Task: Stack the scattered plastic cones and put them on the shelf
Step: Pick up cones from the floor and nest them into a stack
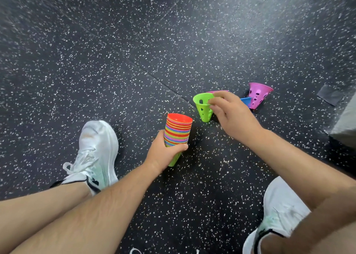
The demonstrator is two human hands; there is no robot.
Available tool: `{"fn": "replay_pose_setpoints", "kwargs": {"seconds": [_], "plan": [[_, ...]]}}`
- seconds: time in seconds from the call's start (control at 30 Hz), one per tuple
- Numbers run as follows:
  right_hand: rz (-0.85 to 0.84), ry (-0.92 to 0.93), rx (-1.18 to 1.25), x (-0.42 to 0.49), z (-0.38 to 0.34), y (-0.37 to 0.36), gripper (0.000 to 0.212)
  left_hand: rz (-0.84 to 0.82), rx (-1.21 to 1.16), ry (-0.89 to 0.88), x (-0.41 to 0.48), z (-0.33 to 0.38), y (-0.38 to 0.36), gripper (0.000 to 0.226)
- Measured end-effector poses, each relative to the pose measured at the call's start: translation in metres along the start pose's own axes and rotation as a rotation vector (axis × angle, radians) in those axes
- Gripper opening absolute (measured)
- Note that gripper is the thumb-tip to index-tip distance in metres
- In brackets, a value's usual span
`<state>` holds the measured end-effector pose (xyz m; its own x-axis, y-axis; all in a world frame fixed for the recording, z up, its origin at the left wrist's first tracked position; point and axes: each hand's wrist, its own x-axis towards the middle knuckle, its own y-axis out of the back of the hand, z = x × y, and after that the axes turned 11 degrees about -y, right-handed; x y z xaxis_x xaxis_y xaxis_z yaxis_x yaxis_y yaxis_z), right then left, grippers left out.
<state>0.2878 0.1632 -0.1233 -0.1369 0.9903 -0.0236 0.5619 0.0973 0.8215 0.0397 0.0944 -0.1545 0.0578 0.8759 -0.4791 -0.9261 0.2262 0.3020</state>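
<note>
Risk at the point of transfer. The left hand (pixel 163 151) was curled round the lower part of a tall nest of multicoloured plastic cones (pixel 178 130), wide ends up, above the black speckled rubber floor (pixel 134 51). The right hand (pixel 231 115) pinched the rim of a green perforated plastic cone (pixel 203 107) between thumb and fingertips, narrow end down, just beside the nest. So slight a pinch could probably slip, or the cone could enter tilted and jam on the red top rim. A magenta perforated plastic cone (pixel 259 95) and a blue plastic cone (pixel 246 100), partly hidden behind the right hand, lay beyond; a careless swing might scatter them. No shelf was in view.
</note>
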Motion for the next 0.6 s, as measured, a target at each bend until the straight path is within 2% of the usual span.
{"fn": "replay_pose_setpoints", "kwargs": {"seconds": [0.1,0.27,0.4,0.6], "plan": [[0.059,-0.073,0.156,0.000,-0.001,0.015,0.018,-0.026,0.017,-0.018,0.004,0.005,-0.010,0.081],[0.098,-0.135,0.308,-0.004,-0.002,0.022,0.016,-0.059,0.076,-0.101,0.014,0.018,-0.028,0.076],[0.045,-0.122,0.361,-0.007,-0.003,0.022,0.014,-0.048,0.092,-0.168,0.025,0.033,-0.035,0.072],[-0.135,-0.169,0.417,-0.018,-0.010,0.022,0.019,-0.027,0.112,-0.235,0.042,0.053,-0.035,0.080]]}}
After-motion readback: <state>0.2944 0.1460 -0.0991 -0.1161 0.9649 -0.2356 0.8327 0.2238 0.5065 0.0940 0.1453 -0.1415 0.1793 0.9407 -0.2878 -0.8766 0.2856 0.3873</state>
